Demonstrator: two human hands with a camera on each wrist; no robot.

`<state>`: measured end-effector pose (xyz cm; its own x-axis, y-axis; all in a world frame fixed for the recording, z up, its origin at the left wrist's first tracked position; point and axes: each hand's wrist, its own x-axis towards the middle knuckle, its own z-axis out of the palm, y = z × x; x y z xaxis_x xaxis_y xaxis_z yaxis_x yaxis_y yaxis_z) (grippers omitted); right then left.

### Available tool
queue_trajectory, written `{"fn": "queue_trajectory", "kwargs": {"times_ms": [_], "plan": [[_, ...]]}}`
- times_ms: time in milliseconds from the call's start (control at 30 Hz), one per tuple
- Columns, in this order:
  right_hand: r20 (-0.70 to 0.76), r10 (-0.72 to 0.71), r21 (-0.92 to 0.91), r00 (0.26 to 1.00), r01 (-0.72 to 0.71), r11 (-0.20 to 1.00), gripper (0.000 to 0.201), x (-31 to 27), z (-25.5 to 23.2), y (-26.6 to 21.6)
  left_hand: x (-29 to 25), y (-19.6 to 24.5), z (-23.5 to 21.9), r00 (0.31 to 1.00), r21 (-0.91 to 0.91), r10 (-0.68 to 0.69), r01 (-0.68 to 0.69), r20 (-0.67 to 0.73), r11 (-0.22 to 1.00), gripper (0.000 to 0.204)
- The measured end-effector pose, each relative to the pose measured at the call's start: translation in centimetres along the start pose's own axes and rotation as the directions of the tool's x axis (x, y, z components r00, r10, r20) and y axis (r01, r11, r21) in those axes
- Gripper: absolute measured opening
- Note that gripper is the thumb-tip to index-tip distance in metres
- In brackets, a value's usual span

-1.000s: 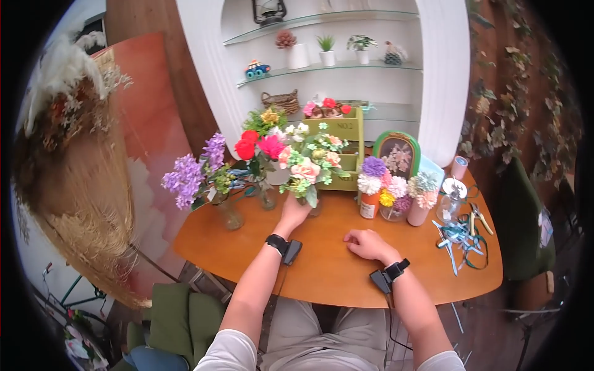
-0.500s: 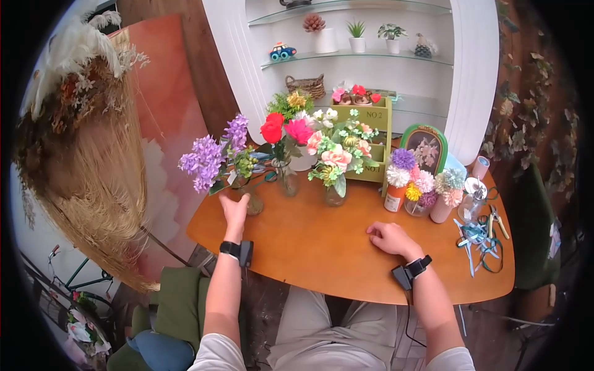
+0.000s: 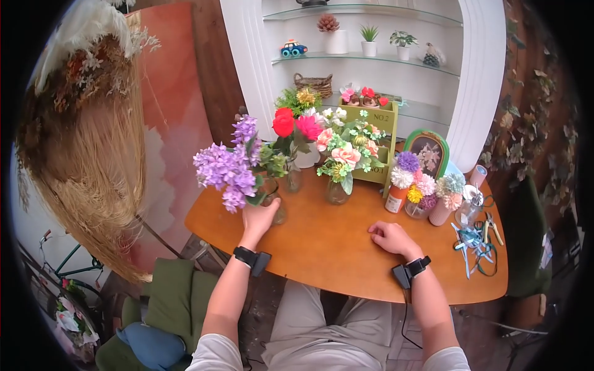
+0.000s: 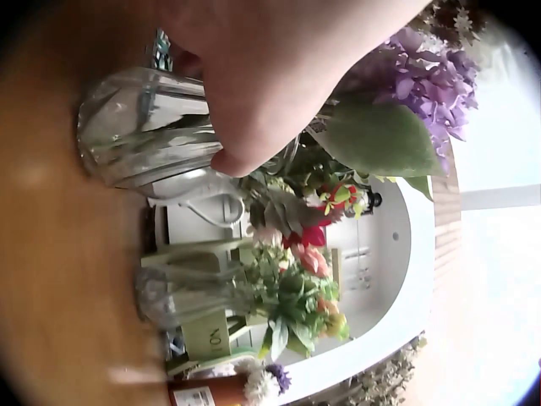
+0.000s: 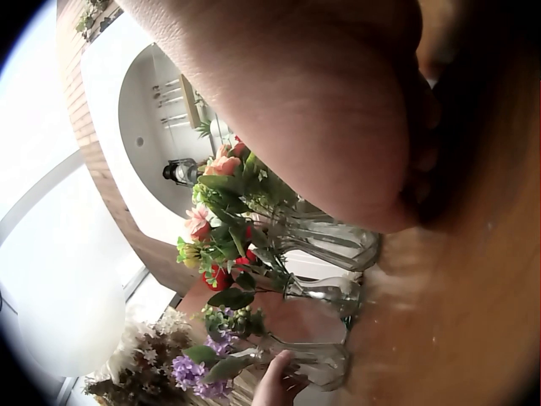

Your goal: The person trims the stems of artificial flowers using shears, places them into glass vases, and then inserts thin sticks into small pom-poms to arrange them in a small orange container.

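My left hand (image 3: 260, 217) grips the neck of a clear glass vase (image 4: 139, 127) at the table's left side, its thumb and fingers around the glass. Purple flowers (image 3: 226, 170) and green leaves (image 4: 376, 144) rise out of that vase. Beside it stands a glass vase (image 3: 292, 180) with red and pink flowers (image 3: 283, 122), then another vase (image 3: 338, 193) with peach blooms (image 3: 345, 154). My right hand (image 3: 393, 238) rests on the table (image 3: 328, 247) with loosely curled fingers, holding nothing; it fills the top of the right wrist view.
A green rack (image 3: 387, 127) stands behind the vases. To the right are a green frame (image 3: 442, 148), an orange container (image 3: 396, 199), a pink vase (image 3: 439, 211), pliers (image 3: 493, 229) and tangled ribbons (image 3: 473, 244). White shelves (image 3: 371, 59) stand behind the table.
My left hand has left the peach-flower vase, moved left and taken hold of the purple-flower vase. The head view has shifted. My right hand stays resting on the table.
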<state>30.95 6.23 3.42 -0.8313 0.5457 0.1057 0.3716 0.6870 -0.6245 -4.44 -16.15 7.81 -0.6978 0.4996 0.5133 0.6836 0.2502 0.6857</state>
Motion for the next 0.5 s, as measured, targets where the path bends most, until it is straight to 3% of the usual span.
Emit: {"fn": "queue_trajectory", "kwargs": {"times_ms": [67,100,167,200,233,300,400,500], "plan": [[0.002,0.010,-0.013,1.000,-0.010,1.000,0.027,0.0,-0.1,-0.2,-1.4,1.0,0.9,0.996,0.051,-0.018,0.014,0.086,0.999,0.056],[0.005,0.015,-0.022,1.000,-0.015,1.000,0.027,-0.1,-0.1,-0.3,-2.0,0.9,1.8,0.993,0.030,0.108,-0.109,0.047,0.994,0.055],[0.004,0.021,-0.023,1.000,-0.021,1.000,0.027,-0.2,-0.2,-0.5,-3.3,1.1,3.3,0.991,0.036,0.063,-0.068,0.120,0.997,0.055],[0.004,0.022,-0.027,1.000,-0.022,0.999,0.027,-0.1,-0.3,-0.6,-4.1,2.8,3.0,0.996,-0.058,0.012,-0.007,0.086,0.998,0.060],[-0.004,0.020,-0.019,1.000,-0.021,1.000,0.027,0.0,-0.3,-0.6,-5.3,4.4,2.2,0.987,0.070,-0.006,-0.005,0.163,0.998,0.062],[-0.020,0.016,-0.013,1.000,-0.016,1.000,0.028,-0.1,0.0,-0.3,-6.4,5.4,3.4,0.986,0.126,-0.017,-0.004,0.164,0.992,0.062],[-0.009,0.030,-0.002,1.000,-0.030,1.000,0.029,0.0,0.2,0.0,-7.8,8.1,3.3,0.986,-0.182,0.032,-0.001,0.163,0.983,0.076],[0.012,0.024,-0.016,1.000,-0.024,1.000,0.028,0.1,0.2,0.3,-8.5,7.7,4.4,0.966,-0.237,0.219,-0.183,0.140,0.954,0.069]]}}
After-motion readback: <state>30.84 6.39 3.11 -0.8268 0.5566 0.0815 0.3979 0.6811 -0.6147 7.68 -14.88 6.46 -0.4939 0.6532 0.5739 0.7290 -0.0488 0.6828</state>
